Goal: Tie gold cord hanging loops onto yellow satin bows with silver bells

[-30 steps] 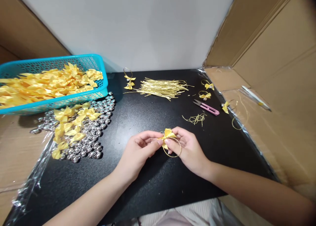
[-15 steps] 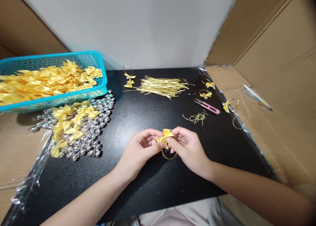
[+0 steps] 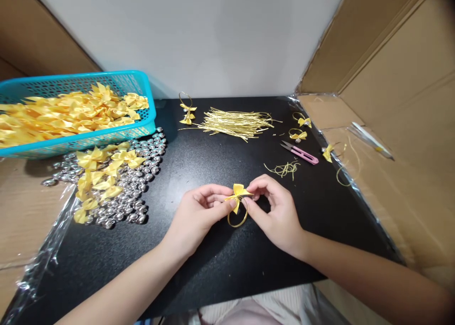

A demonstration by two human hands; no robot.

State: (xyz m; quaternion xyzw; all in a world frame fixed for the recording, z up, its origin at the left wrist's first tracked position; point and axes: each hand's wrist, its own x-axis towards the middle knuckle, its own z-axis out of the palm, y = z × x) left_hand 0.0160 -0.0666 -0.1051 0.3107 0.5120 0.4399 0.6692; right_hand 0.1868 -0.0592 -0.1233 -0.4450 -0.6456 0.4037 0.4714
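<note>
Over the front middle of the black table (image 3: 199, 164), both hands meet at a yellow ribbon bow (image 3: 239, 191). My left hand (image 3: 202, 211) pinches the bow's left side between thumb and fingers. From the right, my right hand (image 3: 273, 209) pinches the bow's right edge, its thumb tip close to the knot. A gold cord loop (image 3: 237, 225) hangs below the bow, towards me. The fingertips partly hide the knot, so I cannot make out how the cord joins it.
A blue basket (image 3: 106, 136) of yellow bows stands back left. Before it lie silver beads (image 3: 137, 199) with several bows on them. Gold cords (image 3: 234, 124) lie at the back, pink thread snips (image 3: 302, 153) and cord scraps (image 3: 284, 169) at right. Looped bows (image 3: 297, 135) sit near the right edge.
The gold loop now hangs further left, rounder and more fully in view. My right hand has shifted slightly, its fingers a little higher, and the bow has turned a little.
</note>
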